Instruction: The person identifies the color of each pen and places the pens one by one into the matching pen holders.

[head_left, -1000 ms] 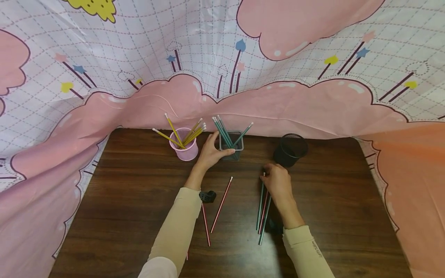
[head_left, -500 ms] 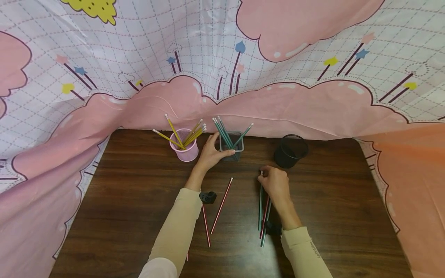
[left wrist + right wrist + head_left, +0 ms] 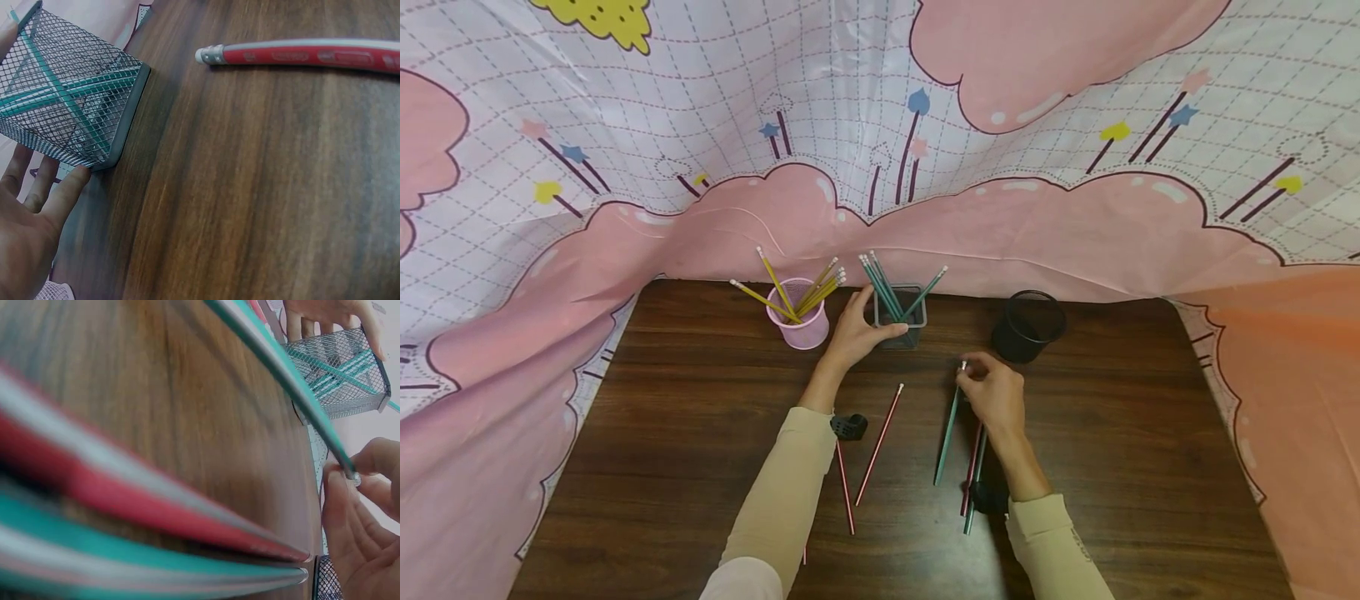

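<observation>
Nearest, on the brown wood-grain table (image 3: 700, 467), find 3 slim red pencils (image 3: 877, 446) loose in front of the grey square wire-mesh holder (image 3: 914, 325); see 1 only as a sliver by the beige left sleeve (image 3: 775, 492). In front and right of the holder, find 1 more red pencil (image 3: 169, 515) beside 1 loose teal pencil (image 3: 169, 569), partly under the right wrist.

Farther, still in front and right of the holder, see the slim teal pencil (image 3: 949, 433), pinched at its eraser end by the right hand (image 3: 994, 392). Probably held there to leave the shaft free; looks slanted, straight and glossy, with a pale streak along it.

At the holder, see the left hand (image 3: 854, 329) spread wide but gripping, thumb on the near face; likely steadies the light mesh. Note upright teal pencils (image 3: 883, 289) leaning inside, erasers up, perhaps for easy grasping.

Right of the holder, find a black round mesh cup (image 3: 1015, 342); left, a pink round mesh cup (image 3: 805, 335) bearing fanned yellow pencils (image 3: 818, 296). Behind, see pink-and-white printed cloth (image 3: 1000, 225).
</observation>
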`<state>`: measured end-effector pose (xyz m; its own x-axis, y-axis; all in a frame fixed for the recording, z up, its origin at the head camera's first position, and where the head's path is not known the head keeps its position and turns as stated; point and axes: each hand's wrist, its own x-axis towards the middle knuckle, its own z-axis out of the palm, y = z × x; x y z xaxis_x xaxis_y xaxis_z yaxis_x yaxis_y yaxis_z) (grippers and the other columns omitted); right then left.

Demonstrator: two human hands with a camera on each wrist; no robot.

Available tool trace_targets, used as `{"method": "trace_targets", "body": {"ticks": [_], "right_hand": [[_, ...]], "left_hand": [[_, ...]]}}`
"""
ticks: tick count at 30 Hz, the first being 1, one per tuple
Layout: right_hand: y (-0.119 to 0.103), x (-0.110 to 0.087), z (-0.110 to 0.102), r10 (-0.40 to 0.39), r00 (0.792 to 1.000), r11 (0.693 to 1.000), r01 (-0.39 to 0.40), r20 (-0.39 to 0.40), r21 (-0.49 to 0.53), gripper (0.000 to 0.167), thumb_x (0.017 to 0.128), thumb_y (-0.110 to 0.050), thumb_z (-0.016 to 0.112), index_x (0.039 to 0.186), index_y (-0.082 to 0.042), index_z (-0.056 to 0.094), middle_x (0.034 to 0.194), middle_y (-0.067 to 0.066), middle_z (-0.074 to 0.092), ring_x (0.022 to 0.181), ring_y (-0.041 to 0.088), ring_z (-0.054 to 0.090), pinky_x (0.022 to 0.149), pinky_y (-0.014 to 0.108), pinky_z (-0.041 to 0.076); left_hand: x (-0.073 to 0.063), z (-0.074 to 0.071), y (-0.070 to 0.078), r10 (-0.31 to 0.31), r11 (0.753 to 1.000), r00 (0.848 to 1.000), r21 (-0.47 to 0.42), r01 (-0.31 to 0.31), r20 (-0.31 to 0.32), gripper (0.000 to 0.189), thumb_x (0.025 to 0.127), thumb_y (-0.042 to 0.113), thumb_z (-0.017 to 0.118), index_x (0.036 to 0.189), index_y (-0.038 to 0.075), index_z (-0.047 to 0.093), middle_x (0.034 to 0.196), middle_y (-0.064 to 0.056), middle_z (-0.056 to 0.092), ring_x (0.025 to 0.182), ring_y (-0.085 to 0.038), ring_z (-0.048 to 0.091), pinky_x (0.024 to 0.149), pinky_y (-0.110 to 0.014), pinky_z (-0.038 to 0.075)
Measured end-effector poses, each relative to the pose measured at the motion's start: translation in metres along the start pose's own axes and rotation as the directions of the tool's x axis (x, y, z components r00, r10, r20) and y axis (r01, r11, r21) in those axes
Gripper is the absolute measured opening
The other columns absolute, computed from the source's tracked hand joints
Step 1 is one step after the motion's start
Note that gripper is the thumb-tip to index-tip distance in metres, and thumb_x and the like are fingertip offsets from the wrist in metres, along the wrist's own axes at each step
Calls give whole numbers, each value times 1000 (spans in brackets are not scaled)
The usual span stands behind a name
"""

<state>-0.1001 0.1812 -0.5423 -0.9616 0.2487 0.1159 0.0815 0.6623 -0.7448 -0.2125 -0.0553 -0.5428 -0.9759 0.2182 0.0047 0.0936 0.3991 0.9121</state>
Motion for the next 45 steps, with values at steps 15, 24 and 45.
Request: {"method": "trace_targets", "body": {"ticks": [15,24,45], "right_hand": [[-5,6,-2,8,999,951,5,-42,309,25,83,-14,82,103,-2,73,76,9,69,52,19,68,48,36,57],[-17,16,-6,9,996,924,25,-89,382,29,82,-15,83,106,-1,73,77,11,69,53,13,67,50,40,58],[-81,41,-34,-42,973,850,153,-225,504,23,84,-4,79,103,6,72,80,21,66,53,14,66,50,22,56]], "left_hand": [[1,0,-1,8,1000,1000,-9,-8,7,96,76,42,85,154,20,34,152,-11,37,138,-32,38,110,-53,36],[3,-3,-2,38,999,999,17,-38,31,90,75,43,86,150,27,39,149,-7,39,139,-28,37,109,-52,38],[4,-3,3,24,998,999,59,-25,25,87,75,47,84,148,27,41,154,-5,37,142,-27,35,112,-53,34]]}}
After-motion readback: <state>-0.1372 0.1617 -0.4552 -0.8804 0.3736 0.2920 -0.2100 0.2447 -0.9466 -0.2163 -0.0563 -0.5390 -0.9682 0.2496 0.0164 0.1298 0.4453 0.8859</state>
